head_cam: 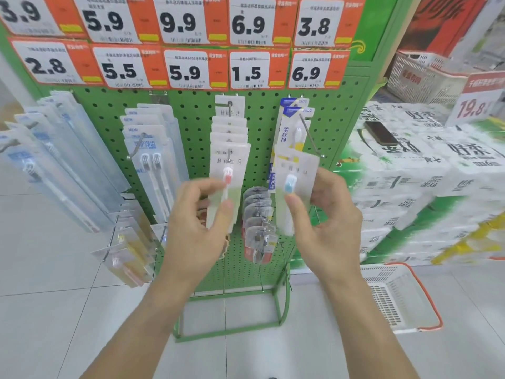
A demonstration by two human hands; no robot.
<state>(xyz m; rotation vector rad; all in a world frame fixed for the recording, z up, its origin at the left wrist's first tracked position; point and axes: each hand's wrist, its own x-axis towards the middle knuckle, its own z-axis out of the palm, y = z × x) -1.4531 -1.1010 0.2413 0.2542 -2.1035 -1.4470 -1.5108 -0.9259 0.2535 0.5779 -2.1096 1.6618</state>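
Thumb and fingers of our right hand [328,222] pinch the lower half of the blue-bristled toothbrush pack [299,168], which is held free in front of the green pegboard [191,110]. Our left hand [196,228] pinches the red-bristled toothbrush pack [231,160] low on its card. This one looks to hang at the front of its peg [229,106], though blur keeps us from being sure. We judge both packs light, the card stiff yet bendable and the clear blister smooth and slippery. We would grip the flat card edges and not squeeze the bubble. A white basket [396,296] sits on the floor to the right.
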